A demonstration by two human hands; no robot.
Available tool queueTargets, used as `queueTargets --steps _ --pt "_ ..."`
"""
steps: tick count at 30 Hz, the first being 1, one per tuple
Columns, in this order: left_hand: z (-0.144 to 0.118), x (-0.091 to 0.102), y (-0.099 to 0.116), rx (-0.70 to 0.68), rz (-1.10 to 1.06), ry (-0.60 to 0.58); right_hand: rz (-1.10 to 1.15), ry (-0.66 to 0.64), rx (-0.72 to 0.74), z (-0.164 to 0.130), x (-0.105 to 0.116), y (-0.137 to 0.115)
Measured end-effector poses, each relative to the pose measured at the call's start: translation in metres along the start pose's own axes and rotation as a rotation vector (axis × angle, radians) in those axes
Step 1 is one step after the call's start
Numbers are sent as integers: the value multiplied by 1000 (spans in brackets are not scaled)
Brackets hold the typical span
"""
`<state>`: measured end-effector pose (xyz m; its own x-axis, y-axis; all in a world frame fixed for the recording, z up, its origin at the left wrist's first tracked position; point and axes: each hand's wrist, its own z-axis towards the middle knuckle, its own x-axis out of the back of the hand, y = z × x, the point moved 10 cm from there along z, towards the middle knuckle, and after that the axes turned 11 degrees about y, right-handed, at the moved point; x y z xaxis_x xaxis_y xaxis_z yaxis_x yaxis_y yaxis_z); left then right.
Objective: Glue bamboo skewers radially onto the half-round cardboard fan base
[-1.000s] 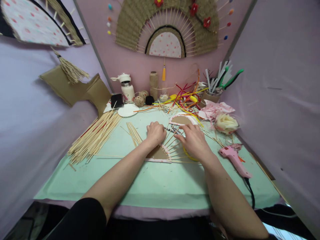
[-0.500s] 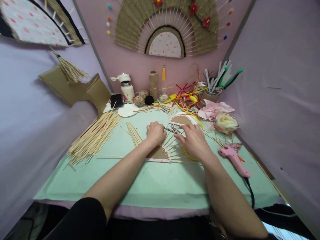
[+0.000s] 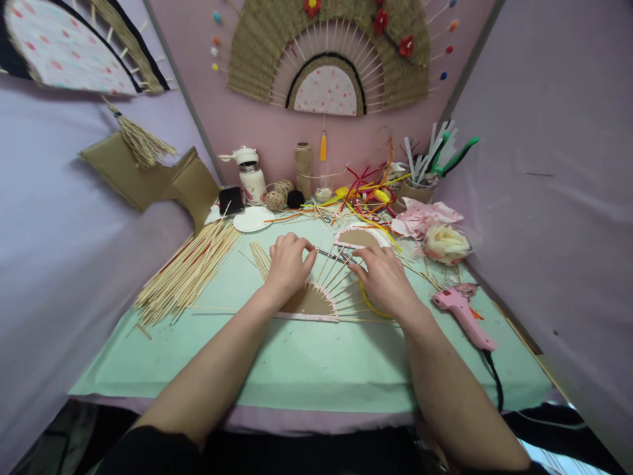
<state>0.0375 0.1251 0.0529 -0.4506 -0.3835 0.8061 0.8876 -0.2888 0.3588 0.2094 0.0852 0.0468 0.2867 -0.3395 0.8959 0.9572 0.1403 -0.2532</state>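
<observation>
While both palms are pressing down on the green mat [image 3: 306,369], the left hand [image 3: 287,265] is lying flat on the cardboard half-circle [image 3: 307,302], its fingers stretched out and close together over the sticks [image 3: 341,285] that are fanning out from the rim. Just beside it, the right hand [image 3: 383,278] is covering the fan's right side, fingers curled loosely on the sticks; whether they are pinching one, I cannot tell. A pink glue gun [image 3: 463,318] is lying near the right wrist, and a stick bundle [image 3: 190,269] is resting well to the left.
</observation>
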Motion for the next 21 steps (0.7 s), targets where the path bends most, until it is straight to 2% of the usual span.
queueTargets --steps 3,8,15,21 --pt "-16 15 -9 -56 -47 24 59 -44 71 -2 -8 -9" --pt "-33 8 -26 -61 -80 -6 82 -99 177 -7 -26 -29" --pt "-39 -10 -15 -170 -120 -113 47 -135 255 -12 -41 -42" --pt "-47 -11 -10 -247 -126 -191 71 -144 325 -14 -46 -51"
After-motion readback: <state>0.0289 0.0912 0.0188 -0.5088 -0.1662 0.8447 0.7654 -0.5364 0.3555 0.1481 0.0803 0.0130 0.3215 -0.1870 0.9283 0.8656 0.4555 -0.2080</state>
